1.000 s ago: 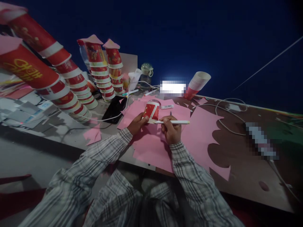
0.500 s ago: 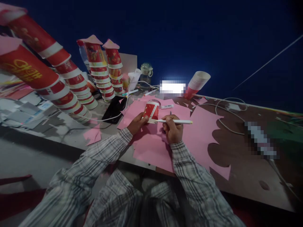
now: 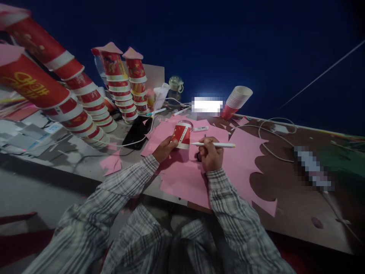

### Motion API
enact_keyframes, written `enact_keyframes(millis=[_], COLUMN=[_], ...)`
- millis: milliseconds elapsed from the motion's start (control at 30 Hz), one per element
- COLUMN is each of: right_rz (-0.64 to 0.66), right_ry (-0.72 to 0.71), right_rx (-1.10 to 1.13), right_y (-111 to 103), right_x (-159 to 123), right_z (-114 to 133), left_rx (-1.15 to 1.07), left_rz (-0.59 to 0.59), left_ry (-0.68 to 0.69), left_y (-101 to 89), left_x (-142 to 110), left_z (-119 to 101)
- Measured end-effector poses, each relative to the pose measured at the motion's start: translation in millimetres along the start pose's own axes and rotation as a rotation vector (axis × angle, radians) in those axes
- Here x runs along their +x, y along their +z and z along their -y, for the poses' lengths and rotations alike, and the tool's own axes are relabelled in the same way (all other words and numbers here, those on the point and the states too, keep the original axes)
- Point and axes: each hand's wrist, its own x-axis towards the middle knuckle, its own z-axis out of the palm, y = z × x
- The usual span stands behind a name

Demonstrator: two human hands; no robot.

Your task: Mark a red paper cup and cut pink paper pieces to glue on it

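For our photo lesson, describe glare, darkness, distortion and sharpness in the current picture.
Head view: a pixelated white patch glares; head view: the blue wall darkens at top right; head view: the nearest cup tower looks stretched, probably by the lens; head view: the cup in the left hand is fairly clear, its print too small to read.

Yellow lettering [image 3: 36,86] on red cup [image 3: 30,79], unreadable
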Motion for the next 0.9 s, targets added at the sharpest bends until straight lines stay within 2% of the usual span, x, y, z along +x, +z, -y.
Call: enact_keyframes(millis=[133,233,467,667,733,900], right_rz=[0.109,0.144,-0.017,0.115,0.113,-0.041], right_ry=[0.041,0.045,0.026,0.083,0.079,0.051], right_rx=[-0.011,-0.033,-0.004,0.013,-0.007,-0.004], right_y=[-1.5,-2.2,-2.2,-1.9,-1.8,-1.2], right_x=[-3.0,-3.7,3.1,-1.6,-1.4,4.9], right_z=[-3.7,-6.5,-3.3,-7.1,-8.4,-4.7], left_rx=[-0.062,-0.034,0.021,0.015,-0.002,-0.107], left_rz=[0.007,0.021,-0.011,0.022,0.024,0.032], left_ry=[-0.049,-0.033,0.02,0.022,0.019,-0.042], left_y=[3.0,2.9,3.1,1.8,0.8,-0.2], left_x=[-1.6,-2.1,-2.7,-1.4,-0.6,0.6], left_z=[-5.9,-7.5,-4.6,-6.5,-5.4,0.5])
